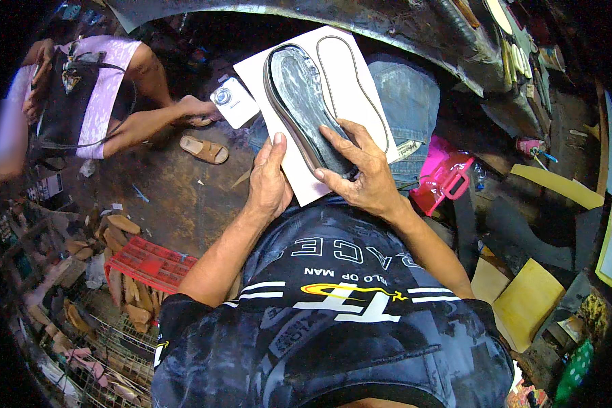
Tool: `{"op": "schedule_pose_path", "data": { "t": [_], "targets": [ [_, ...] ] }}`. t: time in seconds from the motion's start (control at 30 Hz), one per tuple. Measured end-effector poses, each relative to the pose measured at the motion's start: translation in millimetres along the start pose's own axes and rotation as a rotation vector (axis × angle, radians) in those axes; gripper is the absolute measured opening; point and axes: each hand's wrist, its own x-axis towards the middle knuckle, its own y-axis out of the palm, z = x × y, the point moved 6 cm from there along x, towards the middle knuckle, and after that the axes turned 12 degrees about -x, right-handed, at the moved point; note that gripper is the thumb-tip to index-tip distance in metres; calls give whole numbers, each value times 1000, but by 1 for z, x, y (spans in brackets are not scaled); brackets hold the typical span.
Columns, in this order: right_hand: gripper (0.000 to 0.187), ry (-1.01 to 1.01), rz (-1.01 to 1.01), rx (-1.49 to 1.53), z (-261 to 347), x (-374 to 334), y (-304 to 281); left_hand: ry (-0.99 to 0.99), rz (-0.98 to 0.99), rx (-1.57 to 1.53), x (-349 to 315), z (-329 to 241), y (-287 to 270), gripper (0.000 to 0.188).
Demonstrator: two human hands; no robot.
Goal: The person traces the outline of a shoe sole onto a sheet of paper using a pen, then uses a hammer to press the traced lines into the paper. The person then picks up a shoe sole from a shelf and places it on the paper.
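Observation:
A white board (306, 185) rests tilted on my lap. On it lies a dark shoe sole (296, 81) with a raised rim and whitish smears inside, its heel end towards me. To its right runs a sole-shaped dark outline (354, 58); I cannot tell whether it is a drawn line or a thin cord. My left hand (270, 178) holds the board's lower left edge, thumb along the edge and fingers mostly hidden beneath. My right hand (362, 165) grips the sole's near end, fingertips inside it and thumb at its left side.
At the left sits another person (139, 122), near a brown sandal (204, 149). A small white box (234, 102) is beside the board. Wooden shoe lasts (137, 299) and a red crate (146, 265) lie lower left. A pink plastic bag (442, 177) and yellow sheets (529, 302) are at the right.

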Motion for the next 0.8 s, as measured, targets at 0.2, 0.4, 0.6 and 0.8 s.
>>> {"op": "schedule_pose_path", "data": {
  "t": [0.2, 0.4, 0.6, 0.8],
  "targets": [
    [75, -2, 7, -34, 3, -3, 5, -29, 41, -8, -1, 1, 1, 51],
    [74, 19, 11, -29, 1, -3, 6, -19, 39, 6, 1, 4, 0, 50],
    [74, 56, 8, -1, 0, 0, 9, 8, 28, 38, 2, 6, -2, 49],
    [79, 18, 31, 7, -2, 2, 4, 22, 46, 75, 3, 5, -2, 49]
  ]
}}
